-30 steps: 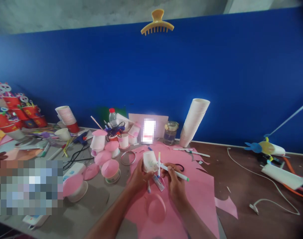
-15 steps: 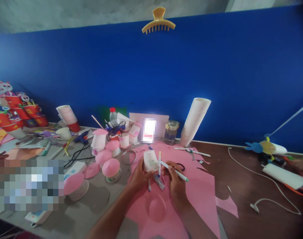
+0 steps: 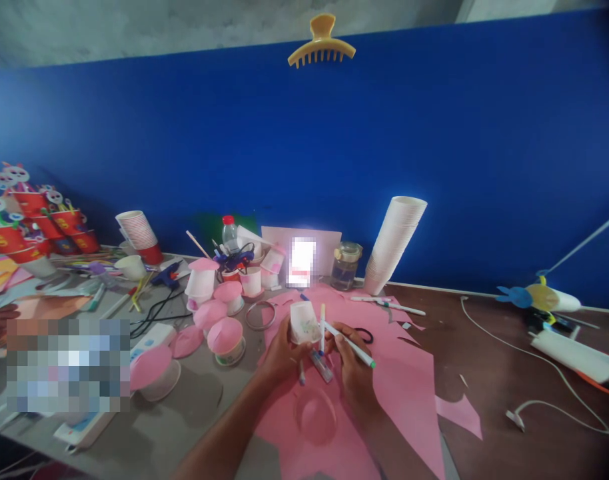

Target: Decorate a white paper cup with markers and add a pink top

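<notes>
My left hand (image 3: 280, 350) is wrapped round a small white paper cup (image 3: 303, 323) held bottom up over a large pink paper sheet (image 3: 384, 380). My right hand (image 3: 352, 367) pinches a white marker (image 3: 349, 345) with a green end; its tip rests against the cup's side. A second marker (image 3: 322, 327) stands upright between the two hands, and other pens (image 3: 320, 365) poke out below them; which hand holds these I cannot tell. Black scissors (image 3: 365, 335) lie just behind my right hand.
Pink-topped cups (image 3: 226, 339) cluster to the left, with a metal ring (image 3: 260, 315) and a glue gun (image 3: 167, 273). A tall leaning stack of white cups (image 3: 394, 245), a glass jar (image 3: 344, 265) and a water bottle (image 3: 228, 235) stand at the blue wall. White cable (image 3: 529, 380) lies at right.
The hands and cup hold almost the same pose; the marker's green end has dipped slightly. The view has drifted a little to the left.
</notes>
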Motion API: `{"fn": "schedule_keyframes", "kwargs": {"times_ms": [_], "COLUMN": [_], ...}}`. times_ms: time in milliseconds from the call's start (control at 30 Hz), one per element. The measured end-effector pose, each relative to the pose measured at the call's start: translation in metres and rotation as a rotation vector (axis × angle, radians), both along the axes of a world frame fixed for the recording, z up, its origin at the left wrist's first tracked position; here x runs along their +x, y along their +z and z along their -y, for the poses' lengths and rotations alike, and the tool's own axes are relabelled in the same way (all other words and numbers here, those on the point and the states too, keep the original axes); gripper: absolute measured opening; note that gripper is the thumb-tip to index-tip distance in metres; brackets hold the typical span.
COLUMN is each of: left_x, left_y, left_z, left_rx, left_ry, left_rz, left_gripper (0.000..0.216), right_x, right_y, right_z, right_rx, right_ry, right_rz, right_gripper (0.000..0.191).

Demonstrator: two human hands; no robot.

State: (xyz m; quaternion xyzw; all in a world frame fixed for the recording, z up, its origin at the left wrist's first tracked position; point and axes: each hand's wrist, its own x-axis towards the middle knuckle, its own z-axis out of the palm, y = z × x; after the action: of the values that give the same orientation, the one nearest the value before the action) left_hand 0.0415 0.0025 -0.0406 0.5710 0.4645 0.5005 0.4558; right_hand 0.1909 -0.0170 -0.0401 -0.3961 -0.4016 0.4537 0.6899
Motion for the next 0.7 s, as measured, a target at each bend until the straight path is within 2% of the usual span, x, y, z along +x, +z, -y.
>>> {"fn": "schedule_keyframes", "kwargs": {"times_ms": [133,300,700], "left_x": [0.0002,-0.0012,0.0001], "left_y": [-0.0023,-0.0064,-0.0018], "left_z": [-0.0005,-0.0022,-0.0005], "left_rx": [-0.012,0.007,0.007], "left_ry": [0.011,-0.006,-0.016], "left_rz": [0.017,-0.009,0.027], "left_gripper": [0.066,0.064,0.067], "right_x": [-0.0016,-0.0011,-0.0065], "right_y": [-0.0017,-0.0015,0.0011], "right_z": [-0.0005,-0.0004,0.0049], "right_rx": [-0.071,-0.141,-0.057], "right_ry": [-0.042,-0.062,-0.057], "right_rz": [-0.058,-0.062,0.073], "right_gripper": [0.043,0.059,0.047]}}
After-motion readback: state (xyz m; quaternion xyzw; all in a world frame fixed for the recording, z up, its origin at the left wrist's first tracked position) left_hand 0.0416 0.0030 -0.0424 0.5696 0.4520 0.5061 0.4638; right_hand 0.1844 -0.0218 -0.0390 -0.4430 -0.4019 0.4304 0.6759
